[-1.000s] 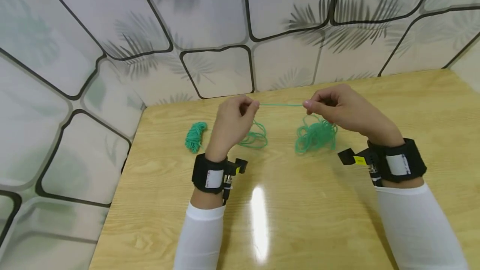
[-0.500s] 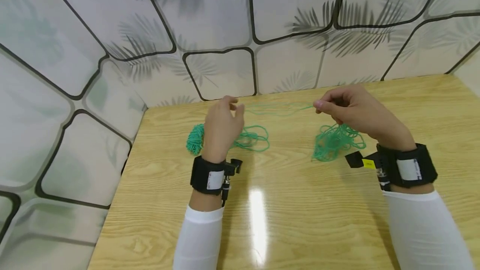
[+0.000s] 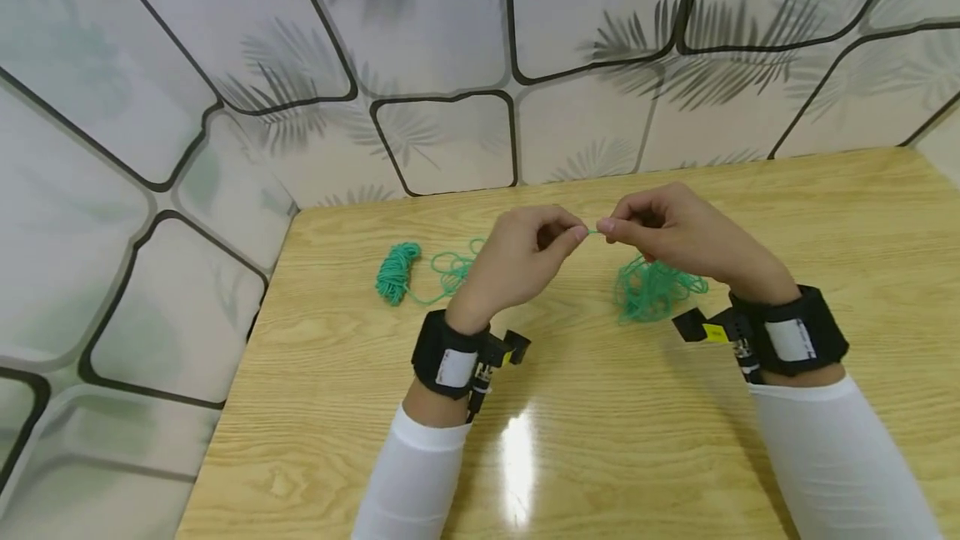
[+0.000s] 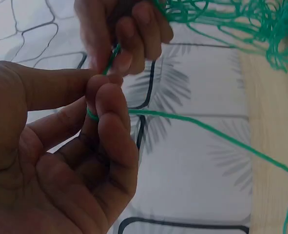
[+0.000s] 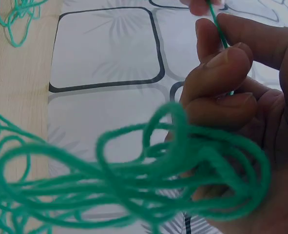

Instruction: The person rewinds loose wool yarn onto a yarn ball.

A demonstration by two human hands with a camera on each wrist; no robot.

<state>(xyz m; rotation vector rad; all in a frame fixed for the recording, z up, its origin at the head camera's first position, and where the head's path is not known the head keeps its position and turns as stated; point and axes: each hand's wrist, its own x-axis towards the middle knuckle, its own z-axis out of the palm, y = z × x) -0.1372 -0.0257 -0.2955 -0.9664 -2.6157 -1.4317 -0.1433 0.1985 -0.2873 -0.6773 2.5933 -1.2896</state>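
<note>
A short bit of green cord [image 3: 593, 232] spans the small gap between both hands' fingertips. My left hand [image 3: 517, 261] pinches it between thumb and fingers; in the left wrist view the cord [image 4: 197, 123] runs off from those fingers to the right. My right hand [image 3: 678, 236] pinches the same cord close by, the fingertips nearly meeting. Beneath the right hand is a loose tangle of green cord [image 3: 651, 290], whose loops [image 5: 129, 180] fill the front of the right wrist view. Left of my left hand lie a wound cord bundle [image 3: 397, 273] and some loose loops [image 3: 452, 269], partly hidden by that hand.
A wooden table [image 3: 600, 440] carries the cord and ends at a patterned wall [image 3: 442, 140] behind the hands. More patterned wall [image 3: 180, 315] borders the table's left side. Each wrist wears a black strap [image 3: 450, 357] with a small camera.
The left hand loosened its fingers off the cord and drew left, then moved right and pinched the cord beside the right fingertips. The stretch between the hands is now much shorter.
</note>
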